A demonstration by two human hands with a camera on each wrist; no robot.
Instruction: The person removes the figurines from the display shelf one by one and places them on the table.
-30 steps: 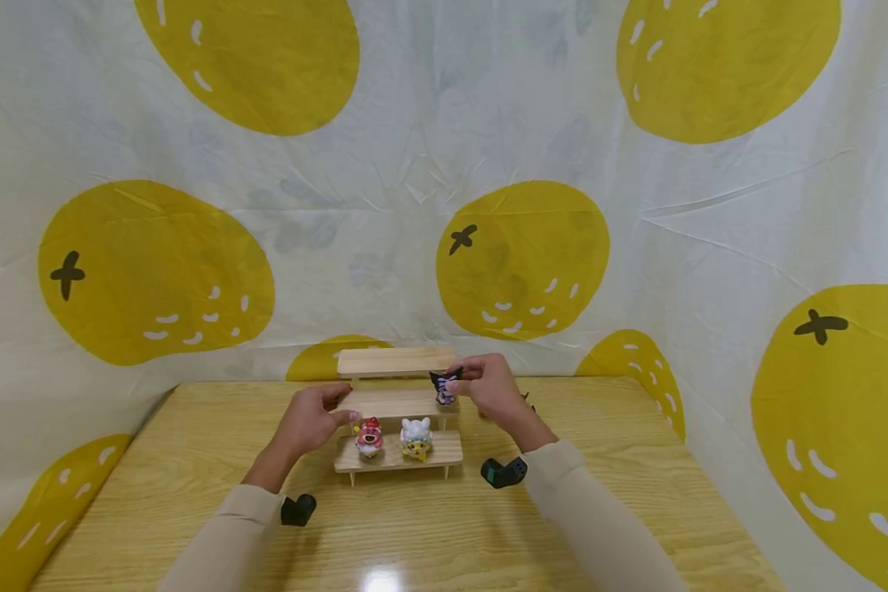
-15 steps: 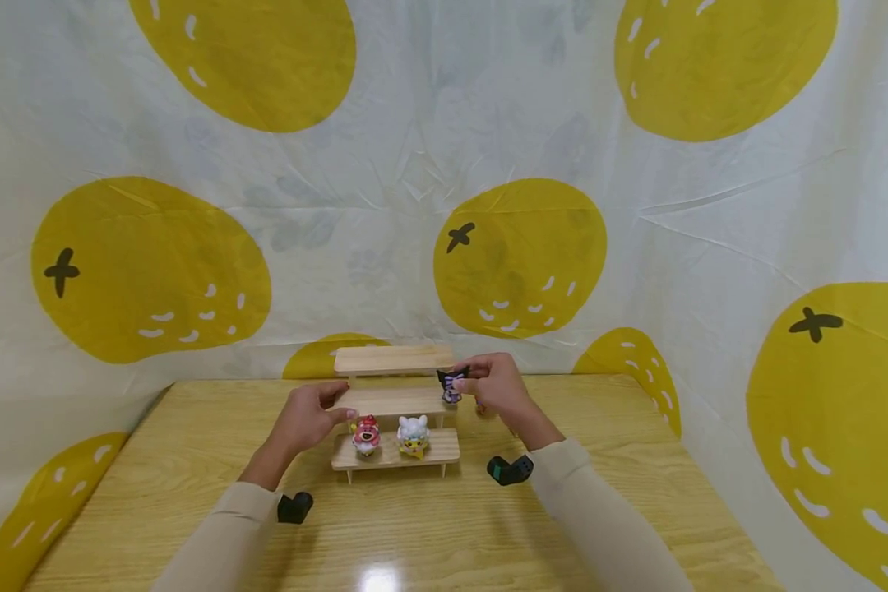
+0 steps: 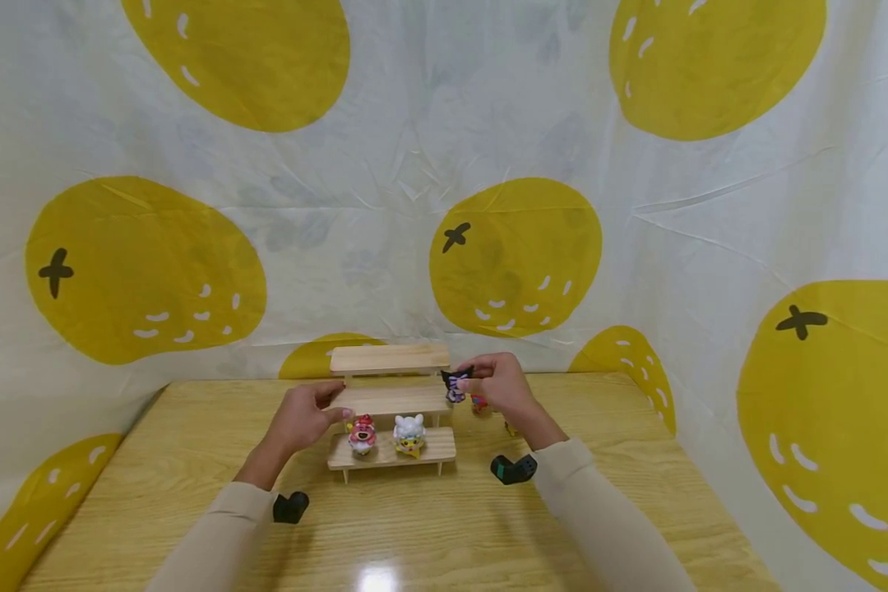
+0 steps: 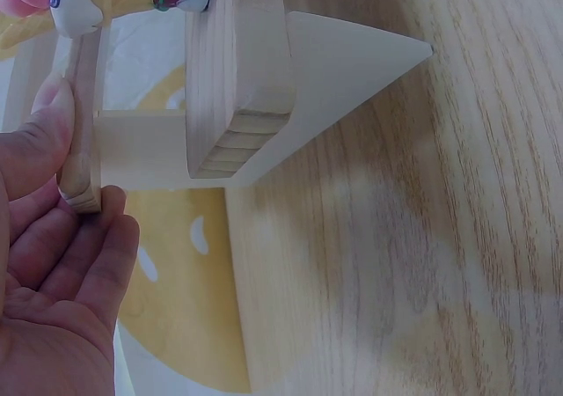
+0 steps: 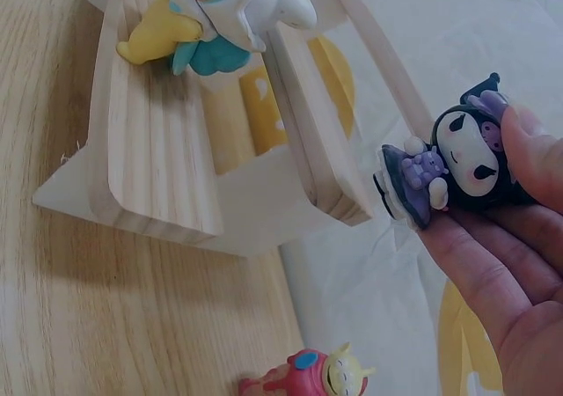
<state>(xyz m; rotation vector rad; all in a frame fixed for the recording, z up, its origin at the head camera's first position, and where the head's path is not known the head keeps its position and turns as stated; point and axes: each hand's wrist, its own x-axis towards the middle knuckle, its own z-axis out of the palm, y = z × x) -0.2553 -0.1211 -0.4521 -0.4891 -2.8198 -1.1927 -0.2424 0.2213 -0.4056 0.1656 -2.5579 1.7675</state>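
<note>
A three-tier wooden display stand (image 3: 390, 358) sits on the table. My left hand (image 3: 303, 419) pinches the left end of its middle board (image 4: 82, 141), thumb on one face and fingers at the other. In my right hand (image 3: 505, 386) is a small black-and-purple figurine with a pale face (image 5: 471, 154), pinched by thumb and fingers just off the right end of that board. The lowest tier bears a pink bear figurine (image 3: 363, 436) at its left and a yellow figurine in a white hood (image 3: 409, 434) near its middle.
On the table (image 3: 414, 526), right of the stand, stands a red figurine with a pale yellow head (image 5: 308, 378). A yellow object (image 3: 511, 427) shows partly behind my right wrist. Fruit-printed fabric (image 3: 385, 247) hangs behind the table.
My right hand has carried the black-and-purple figurine rightward, from over the middle board's right end to just beyond it. The red figurine has come into view. My left hand stays on the board.
</note>
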